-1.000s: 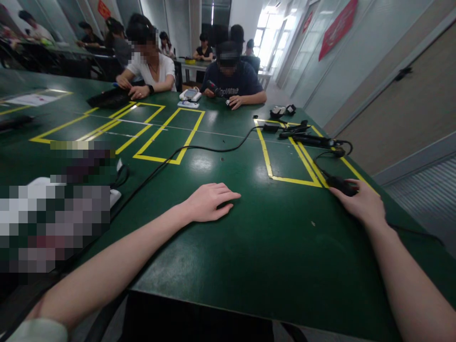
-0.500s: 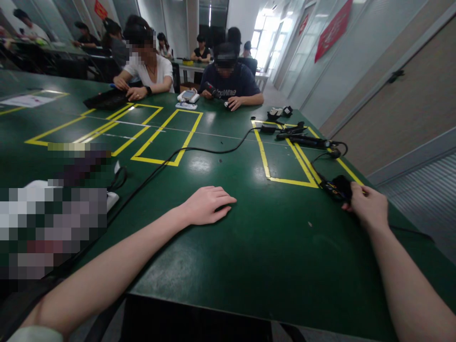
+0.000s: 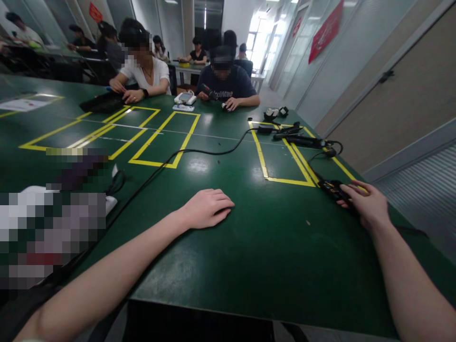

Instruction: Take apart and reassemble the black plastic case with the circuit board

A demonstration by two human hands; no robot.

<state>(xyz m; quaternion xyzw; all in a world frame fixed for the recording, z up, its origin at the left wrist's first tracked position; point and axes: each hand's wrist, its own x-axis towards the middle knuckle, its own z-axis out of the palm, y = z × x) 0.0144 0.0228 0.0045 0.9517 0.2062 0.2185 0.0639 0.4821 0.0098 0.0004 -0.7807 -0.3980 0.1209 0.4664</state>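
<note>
Two bare hands are at work: the right hand has its fingers clamped on the near end of a dark, compact black device with small coloured marks, thumb over the top and other fingertips underneath. The left hand rests palm down on the green, glossy bench, its fingers side by side, lightly curled, the thumb slightly apart from them; what lies under that palm is hidden.

The black device sits just ahead and left of the right fingers, by a yellow tape outline. A thin black lead curves from its far end toward slim, black, rod-like gear, farther beyond those fingers. Between the two hands stretches a wide, open piece of bench, marked by one pale fleck. The bench's right edge runs near the right fingers, leaving little room that side; its near edge lies well behind the left fingers.

Ahead of the left fingers, a long black cable crosses to a small black box. Far beyond, two people sit at the opposite edge. The items left of the left forearm are blurred.
</note>
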